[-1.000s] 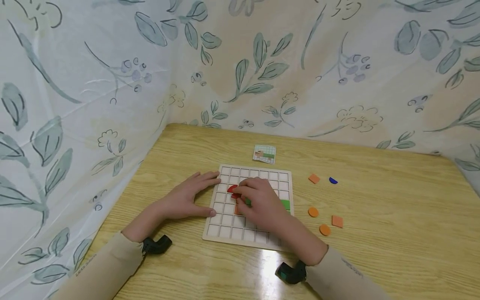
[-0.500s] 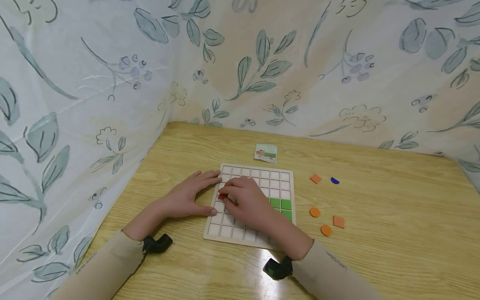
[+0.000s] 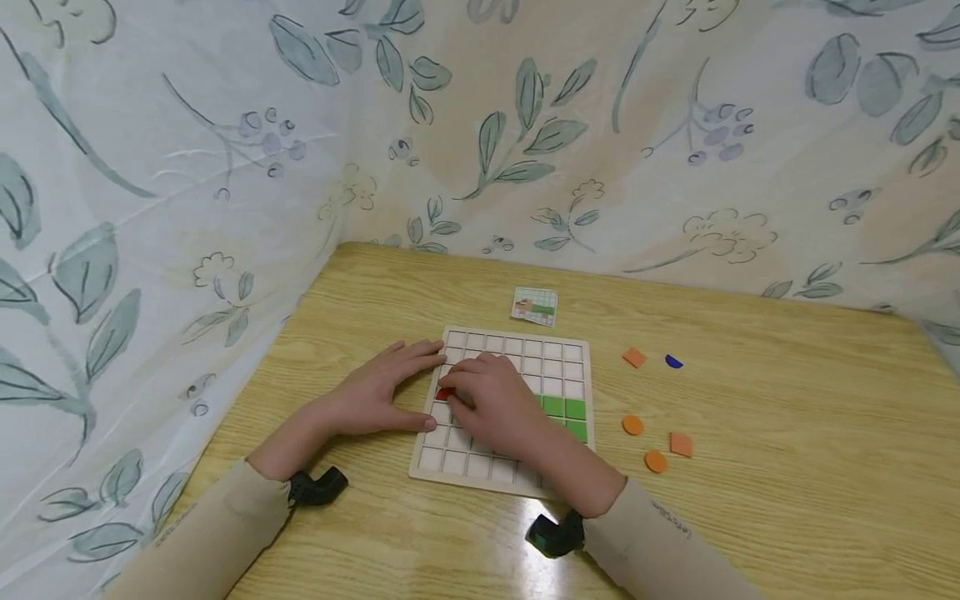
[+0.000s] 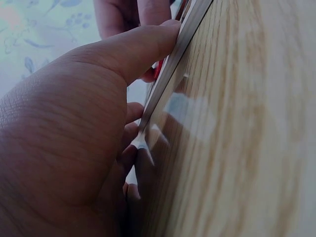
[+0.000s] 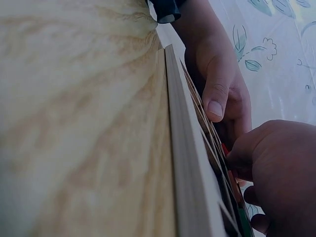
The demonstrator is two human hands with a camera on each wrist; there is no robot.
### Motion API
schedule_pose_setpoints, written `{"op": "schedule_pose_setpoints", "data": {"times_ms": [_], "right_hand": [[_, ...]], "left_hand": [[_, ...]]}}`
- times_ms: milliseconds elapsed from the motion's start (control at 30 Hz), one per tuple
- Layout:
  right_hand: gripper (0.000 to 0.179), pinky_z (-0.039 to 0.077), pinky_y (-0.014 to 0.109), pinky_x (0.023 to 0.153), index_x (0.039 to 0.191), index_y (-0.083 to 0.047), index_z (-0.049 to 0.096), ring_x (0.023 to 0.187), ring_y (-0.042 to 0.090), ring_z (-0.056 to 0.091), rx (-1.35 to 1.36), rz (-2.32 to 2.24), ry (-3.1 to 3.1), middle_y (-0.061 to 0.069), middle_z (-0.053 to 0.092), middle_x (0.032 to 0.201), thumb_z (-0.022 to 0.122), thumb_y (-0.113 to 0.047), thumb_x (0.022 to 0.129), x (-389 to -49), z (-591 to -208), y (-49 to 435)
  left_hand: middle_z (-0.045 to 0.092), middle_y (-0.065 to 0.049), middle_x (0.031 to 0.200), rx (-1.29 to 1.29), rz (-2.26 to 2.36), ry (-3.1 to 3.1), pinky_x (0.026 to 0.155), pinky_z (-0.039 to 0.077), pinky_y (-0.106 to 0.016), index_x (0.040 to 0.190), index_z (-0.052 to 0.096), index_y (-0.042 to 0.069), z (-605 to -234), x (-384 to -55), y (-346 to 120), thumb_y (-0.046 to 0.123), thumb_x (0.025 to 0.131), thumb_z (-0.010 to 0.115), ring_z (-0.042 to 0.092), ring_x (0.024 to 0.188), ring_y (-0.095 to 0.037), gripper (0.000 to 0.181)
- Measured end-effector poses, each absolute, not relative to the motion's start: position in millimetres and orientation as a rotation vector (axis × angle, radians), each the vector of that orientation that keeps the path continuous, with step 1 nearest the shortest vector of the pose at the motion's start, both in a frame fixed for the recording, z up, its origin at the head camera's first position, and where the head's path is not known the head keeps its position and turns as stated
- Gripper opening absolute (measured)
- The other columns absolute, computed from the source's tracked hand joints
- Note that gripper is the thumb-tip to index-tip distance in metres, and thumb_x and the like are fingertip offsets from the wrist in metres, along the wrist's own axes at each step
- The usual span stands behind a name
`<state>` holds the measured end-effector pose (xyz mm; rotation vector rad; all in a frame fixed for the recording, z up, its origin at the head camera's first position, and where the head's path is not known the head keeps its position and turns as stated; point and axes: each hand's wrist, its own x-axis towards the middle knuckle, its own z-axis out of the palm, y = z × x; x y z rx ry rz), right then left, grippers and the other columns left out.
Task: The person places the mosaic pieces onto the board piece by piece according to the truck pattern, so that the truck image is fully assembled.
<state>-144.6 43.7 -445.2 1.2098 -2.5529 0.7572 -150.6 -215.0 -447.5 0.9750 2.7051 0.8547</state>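
Note:
A wooden grid board (image 3: 433, 458) lies flat on the table. My left hand (image 3: 375, 392) rests along its left side, thumb and fingertips touching the rim and fingers spread. Over the left half of the board, my right hand (image 3: 495, 404) pinches a small red piece (image 3: 444, 393) at a cell of the leftmost column. In the left wrist view the red piece (image 4: 158, 70) shows just behind the left thumb. Several green square tiles (image 3: 576, 409) sit in cells at the right. The right hand hides the board's middle cells.
Behind the board lies a small picture card (image 3: 535, 307). To the right are an orange square (image 3: 634, 357), a blue half-circle (image 3: 673, 362), two orange discs (image 3: 633, 425) and another orange piece (image 3: 681, 444). A floral cloth (image 3: 480, 125) hangs behind and at the left.
My right hand has moved left across the board with the red piece, to the leftmost column, then stayed there. Green tiles came into sight behind it. The left hand has stayed put.

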Motion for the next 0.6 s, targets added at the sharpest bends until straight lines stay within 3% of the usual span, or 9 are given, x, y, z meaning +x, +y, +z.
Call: {"op": "schedule_pose_setpoints", "data": {"times_ms": [600], "right_hand": [[0.012, 0.053, 0.044, 0.096, 0.110, -0.017, 0.084, 0.106, 0.021, 0.068, 1.207, 0.758, -2.525, -0.005, 0.080, 0.113, 0.079, -0.015, 0.099, -142.8, -444.6, 48.0]], "left_hand": [[0.029, 0.003, 0.179, 0.944, 0.854, 2.699, 0.135, 0.009, -0.053, 0.168, 0.046, 0.017, -444.7, -150.3, -214.0, 0.060, 0.090, 0.086, 0.021, 0.166, -0.025, 0.098]]}}
